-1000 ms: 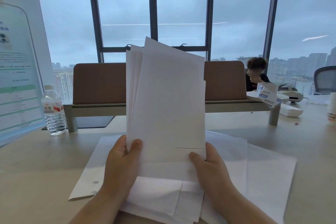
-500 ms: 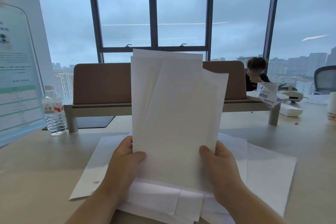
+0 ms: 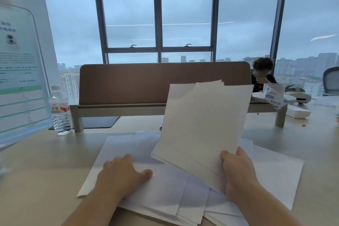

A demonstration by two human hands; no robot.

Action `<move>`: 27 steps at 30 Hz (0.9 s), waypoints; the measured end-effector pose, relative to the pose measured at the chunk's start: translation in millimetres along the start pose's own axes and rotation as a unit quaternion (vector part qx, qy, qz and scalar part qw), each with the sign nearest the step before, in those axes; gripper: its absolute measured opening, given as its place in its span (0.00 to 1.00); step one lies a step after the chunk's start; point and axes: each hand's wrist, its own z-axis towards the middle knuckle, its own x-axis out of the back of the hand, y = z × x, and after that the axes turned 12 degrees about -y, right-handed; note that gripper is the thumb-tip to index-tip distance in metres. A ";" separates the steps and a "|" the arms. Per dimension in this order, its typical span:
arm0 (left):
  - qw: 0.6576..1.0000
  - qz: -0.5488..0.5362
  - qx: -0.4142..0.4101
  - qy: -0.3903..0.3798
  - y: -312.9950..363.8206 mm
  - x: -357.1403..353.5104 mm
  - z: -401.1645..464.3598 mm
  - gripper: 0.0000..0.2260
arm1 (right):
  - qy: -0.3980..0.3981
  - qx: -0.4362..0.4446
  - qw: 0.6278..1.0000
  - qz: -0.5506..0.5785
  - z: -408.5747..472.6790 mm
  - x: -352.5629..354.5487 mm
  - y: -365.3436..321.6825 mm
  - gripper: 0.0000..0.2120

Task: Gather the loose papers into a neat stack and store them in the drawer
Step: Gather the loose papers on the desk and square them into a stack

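A bundle of white sheets (image 3: 200, 124) stands tilted to the right above the desk, its edges uneven. My right hand (image 3: 238, 170) grips the bundle at its lower right corner. My left hand (image 3: 122, 174) lies flat, fingers spread, on the loose papers (image 3: 165, 194) that are spread over the desk below. Those loose sheets overlap each other at different angles. No drawer is in view.
A water bottle (image 3: 60, 112) stands at the left beside a plastic sign stand (image 3: 20, 79). A brown divider panel (image 3: 161, 82) on a shelf crosses the desk behind the papers. Small boxes (image 3: 275, 95) and a white headset (image 3: 297, 95) sit at the right. A person sits beyond.
My left hand has let go of the bundle and dropped onto the loose papers. The bundle has swung down and to the right, held by my right hand alone.
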 end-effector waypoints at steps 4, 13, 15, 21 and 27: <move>0.999 -0.030 -0.015 0.025 0.8 4.3 0.0 0.43 | -0.014 0.000 0.999 -0.041 -2.5 -2.4 -0.3 0.11; 0.977 -0.201 -0.047 0.049 -3.0 8.8 0.2 0.06 | -0.020 0.004 0.996 -0.086 -9.5 -4.4 -3.3 0.10; 0.952 -0.290 -0.055 0.083 -2.4 9.5 1.0 0.07 | -0.019 0.003 0.996 -0.086 -10.8 -4.4 -4.3 0.10; 0.757 -0.652 -0.027 0.012 0.4 21.2 5.3 0.14 | -0.065 -0.039 0.995 -0.071 -12.6 -6.5 -4.3 0.11; 0.765 -0.643 -0.001 -0.025 -1.6 19.1 1.2 0.08 | -0.142 -0.067 0.966 -0.204 -19.9 -10.1 -5.5 0.13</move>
